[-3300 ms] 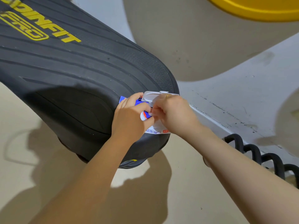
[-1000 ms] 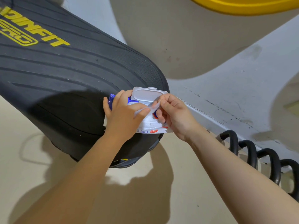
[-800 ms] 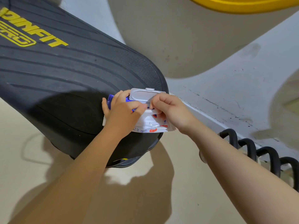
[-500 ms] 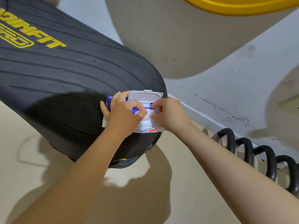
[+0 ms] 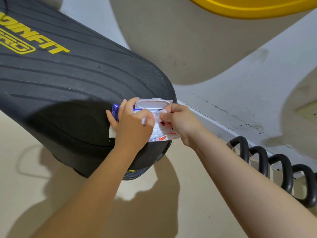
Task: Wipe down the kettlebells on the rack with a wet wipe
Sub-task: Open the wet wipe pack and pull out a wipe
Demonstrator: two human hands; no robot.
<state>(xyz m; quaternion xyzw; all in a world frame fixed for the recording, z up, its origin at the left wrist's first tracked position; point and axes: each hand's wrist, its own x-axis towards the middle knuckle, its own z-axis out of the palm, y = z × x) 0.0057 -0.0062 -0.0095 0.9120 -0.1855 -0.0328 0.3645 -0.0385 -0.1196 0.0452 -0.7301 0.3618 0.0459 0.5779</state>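
A white and blue wet wipe pack [image 5: 158, 134] lies on the near end of a black ribbed platform [image 5: 72, 83], its plastic lid [image 5: 152, 103] flipped up. My left hand [image 5: 132, 124] presses down on the pack and covers most of it. My right hand [image 5: 180, 122] pinches a white wipe [image 5: 158, 115] at the pack's opening, between thumb and fingers. No kettlebell is in view.
A black coiled metal holder [image 5: 274, 167] stands on the floor at the right, close to my right forearm. A grey wall with a baseboard [image 5: 223, 121] runs behind it. A yellow rounded edge [image 5: 248, 7] shows at the top. Beige floor [image 5: 42, 169] lies below the platform.
My right hand went back to the pack's opening and now pinches a wipe edge again. My left hand stayed pressed on the pack. The view shifted slightly.
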